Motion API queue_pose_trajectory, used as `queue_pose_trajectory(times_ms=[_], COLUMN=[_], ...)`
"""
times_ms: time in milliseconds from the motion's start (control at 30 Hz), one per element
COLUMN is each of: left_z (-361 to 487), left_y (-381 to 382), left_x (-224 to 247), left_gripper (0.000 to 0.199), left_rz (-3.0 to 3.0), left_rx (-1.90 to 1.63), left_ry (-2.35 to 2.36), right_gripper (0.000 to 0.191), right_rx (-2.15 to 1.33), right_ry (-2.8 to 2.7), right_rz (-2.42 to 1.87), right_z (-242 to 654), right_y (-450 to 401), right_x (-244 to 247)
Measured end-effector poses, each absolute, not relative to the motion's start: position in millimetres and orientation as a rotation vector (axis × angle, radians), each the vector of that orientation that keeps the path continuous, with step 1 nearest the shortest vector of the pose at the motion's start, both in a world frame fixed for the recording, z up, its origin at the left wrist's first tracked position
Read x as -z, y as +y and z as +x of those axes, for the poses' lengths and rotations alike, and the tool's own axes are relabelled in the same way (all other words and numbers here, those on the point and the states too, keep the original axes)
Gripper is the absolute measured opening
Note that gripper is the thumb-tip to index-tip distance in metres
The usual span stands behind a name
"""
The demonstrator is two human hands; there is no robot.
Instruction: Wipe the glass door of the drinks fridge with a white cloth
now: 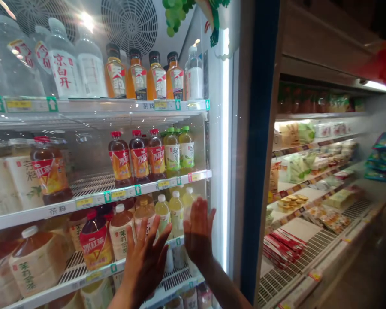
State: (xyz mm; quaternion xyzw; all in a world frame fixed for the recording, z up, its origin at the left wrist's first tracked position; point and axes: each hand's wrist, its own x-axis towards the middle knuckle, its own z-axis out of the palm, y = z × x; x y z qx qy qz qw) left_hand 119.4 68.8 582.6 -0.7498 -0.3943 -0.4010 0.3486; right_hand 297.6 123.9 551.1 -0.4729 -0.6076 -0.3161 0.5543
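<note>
Both of my hands are raised, palms toward a lit drinks cooler. My left hand [145, 257] has its fingers spread and holds nothing; it is in front of the lower shelves, beside a jasmine tea bottle [120, 236]. Farther right, my right hand [198, 231] is upright with fingers extended and the thumb apart, nothing in it, near the pale yellow bottles [176, 210]. Whether either hand touches a glass door cannot be made out. Above them stand red-capped tea bottles [140, 156] and green-capped bottles [173, 152].
Large water bottles [62, 68] and orange bottles [137, 77] fill the top shelf. A bright light strip [225, 150] and a dark blue post [260, 150] edge the cooler. At right, an open chiller holds red packets [283, 248] and bagged goods [297, 166].
</note>
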Motion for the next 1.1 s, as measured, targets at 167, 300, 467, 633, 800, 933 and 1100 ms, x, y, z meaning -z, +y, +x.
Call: queue_pose_trajectory(times_ms=[167, 300, 467, 633, 800, 933, 1100], left_z=[117.4, 92.2, 42.9, -3.1, -48.9, -83.2, -130.3], left_y=[62.8, 50.4, 33.5, 16.8, 5.2, 0.5, -6.4], left_x=[-583.5, -584.1, -588.7, -585.5, -586.0, -594.6, -603.0], left_gripper=[0.073, 0.075, 0.073, 0.075, 0.075, 0.073, 0.077], left_rz=[-1.900, -1.819, -1.739, -1.682, -1.666, -1.672, -1.666], left_rx=[1.003, 1.039, 1.010, 0.999, 0.997, 1.008, 1.022], left_ry=[-1.048, -1.065, -1.135, -1.191, -1.208, -1.168, -1.167], right_gripper=[0.073, 0.072, 0.073, 0.074, 0.075, 0.078, 0.071], right_rx=[0.688, 0.730, 0.719, 0.703, 0.730, 0.677, 0.743], right_ry=[-1.409, -1.547, -1.508, -1.558, -1.615, -1.504, -1.559], right_rz=[-1.127, -1.014, -0.970, -0.948, -0.925, -0.987, -0.988], right_z=[294.1, 258.8, 234.7, 207.9, 166.7, 129.2, 73.5], right_y=[124.8, 104.0, 110.3, 99.4, 86.6, 86.6, 66.9], right_x=[-583.1, -530.5, -592.3, -582.2, -561.7, -607.3, -575.6])
